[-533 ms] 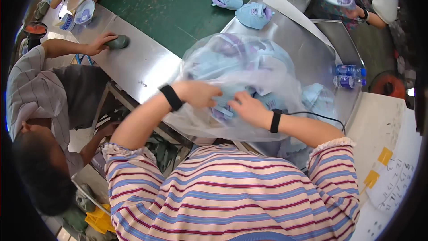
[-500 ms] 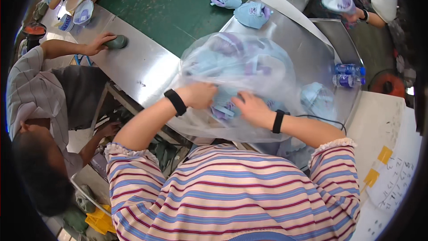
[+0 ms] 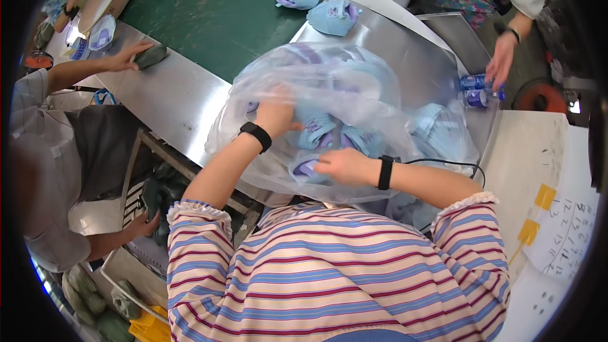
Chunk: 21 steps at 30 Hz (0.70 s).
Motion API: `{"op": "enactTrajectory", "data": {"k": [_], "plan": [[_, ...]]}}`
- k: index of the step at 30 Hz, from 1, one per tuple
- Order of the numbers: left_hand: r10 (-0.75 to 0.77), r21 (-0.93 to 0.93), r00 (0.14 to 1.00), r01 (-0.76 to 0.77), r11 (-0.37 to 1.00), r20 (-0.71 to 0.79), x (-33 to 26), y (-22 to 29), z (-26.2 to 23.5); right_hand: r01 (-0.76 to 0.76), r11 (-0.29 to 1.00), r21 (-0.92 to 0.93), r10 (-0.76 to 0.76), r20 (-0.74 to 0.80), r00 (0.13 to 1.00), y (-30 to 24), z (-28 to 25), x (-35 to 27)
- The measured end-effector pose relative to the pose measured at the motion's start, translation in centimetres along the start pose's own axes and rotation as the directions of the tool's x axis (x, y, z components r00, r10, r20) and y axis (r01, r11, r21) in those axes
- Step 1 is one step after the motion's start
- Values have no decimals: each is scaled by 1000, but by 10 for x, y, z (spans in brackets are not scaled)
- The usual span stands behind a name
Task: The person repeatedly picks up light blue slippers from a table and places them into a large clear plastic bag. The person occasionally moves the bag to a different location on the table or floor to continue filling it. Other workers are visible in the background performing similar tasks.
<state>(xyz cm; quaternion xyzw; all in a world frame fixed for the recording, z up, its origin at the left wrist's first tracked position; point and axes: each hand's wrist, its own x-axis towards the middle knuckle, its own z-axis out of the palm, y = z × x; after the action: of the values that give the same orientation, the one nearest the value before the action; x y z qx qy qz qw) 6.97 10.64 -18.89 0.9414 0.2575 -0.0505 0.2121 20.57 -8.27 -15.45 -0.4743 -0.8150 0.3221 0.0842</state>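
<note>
A clear plastic bag (image 3: 380, 79) full of light blue and purple shoe uppers lies before me, its mouth towards my body. My left hand (image 3: 277, 114) reaches inside, thumb apart from the fingers, which look stretched and blurred through the film. At the bag's near side my right hand (image 3: 348, 166) has its fingers closed on the edge of a shoe upper (image 3: 304, 168) with a purple lining. Between my hands, two more uppers sit side by side, the left upper (image 3: 315, 130) and the right upper (image 3: 358, 139).
Beyond the metal table (image 3: 171, 92) runs a green belt (image 3: 202, 19) with several uppers. A co-worker's hand (image 3: 123, 59) at left touches a dark green shoe last (image 3: 151, 57). Another person's hand (image 3: 501, 60) hangs by water bottles (image 3: 474, 97). A black cable (image 3: 443, 161) crosses at right.
My left hand has gone deeper into the bag. My right hand has moved lower, onto an upper. The co-worker at right no longer holds a shoe upper and reaches towards the bottles.
</note>
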Motion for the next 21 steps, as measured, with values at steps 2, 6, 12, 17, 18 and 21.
{"op": "enactTrajectory", "data": {"k": [2, 6, 12, 17, 18, 21], "plan": [[50, -50, 981, -61, 997, -189, -3, 0, 15, 34, 999, 38, -37, 55, 998, -8, -11, -13], [-76, -151, 997, 72, 986, -20, 4, 4, 6, -142, 987, 73, 136, 73, 988, -9, -31, -32], [21, -448, 992, 39, 893, 127, -29, 27, -17, -159, 979, 125, 181, -195, 964, 3, -59, -32], [68, -763, 997, -71, 643, -35, -35, 20, -105, -6, 971, 240, 80, -301, 950, -15, -93, -9], [-3, -879, 1000, -19, 476, -23, -36, 18, -110, -15, 954, 299, 103, -282, 954, -19, -95, -6], [-45, -957, 999, 18, 290, 5, -41, 16, -134, -150, 905, 398, 298, -343, 891, -36, -98, 1]]}}
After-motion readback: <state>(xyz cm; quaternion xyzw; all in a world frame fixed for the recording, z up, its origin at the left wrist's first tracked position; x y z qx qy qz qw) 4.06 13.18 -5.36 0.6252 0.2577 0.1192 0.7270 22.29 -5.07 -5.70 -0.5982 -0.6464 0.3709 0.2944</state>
